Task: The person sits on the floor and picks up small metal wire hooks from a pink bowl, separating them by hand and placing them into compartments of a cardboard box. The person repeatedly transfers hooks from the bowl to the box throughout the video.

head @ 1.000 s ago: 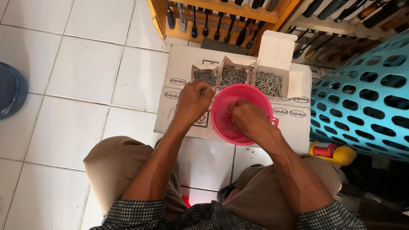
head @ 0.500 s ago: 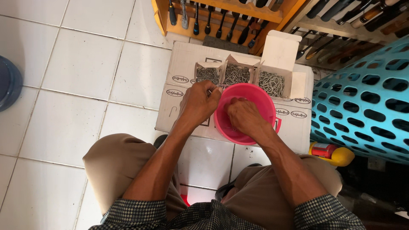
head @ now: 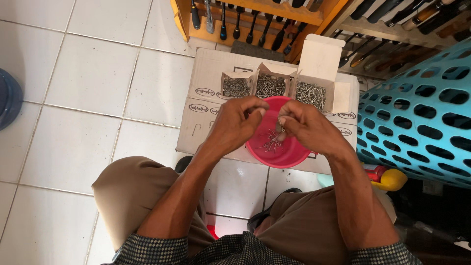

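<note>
A pink plastic bowl [head: 274, 156] sits on a flat cardboard box [head: 211, 66] and holds a tangle of small metal hooks [head: 271, 142]. My left hand [head: 238, 122] hovers over the bowl's left rim with fingertips pinched together; whether a hook is in them is too small to tell. Above the bowl's right side, my right hand [head: 306, 126] pinches a small cluster of hooks hanging from its fingers. Three small open cartons [head: 271, 86] filled with metal hooks stand in a row just behind the bowl.
A wooden rack [head: 255, 19] of hanging tools stands behind the box. A turquoise perforated plastic basket [head: 422, 113] is at the right, with a yellow and red object [head: 387, 177] below it. White floor tiles [head: 83, 98] lie to the left, a blue container [head: 9, 98] at the far left edge.
Both hands have lifted out of the bowl and now meet above it. My right hand has drawn a small clump of hooks up from the pile.
</note>
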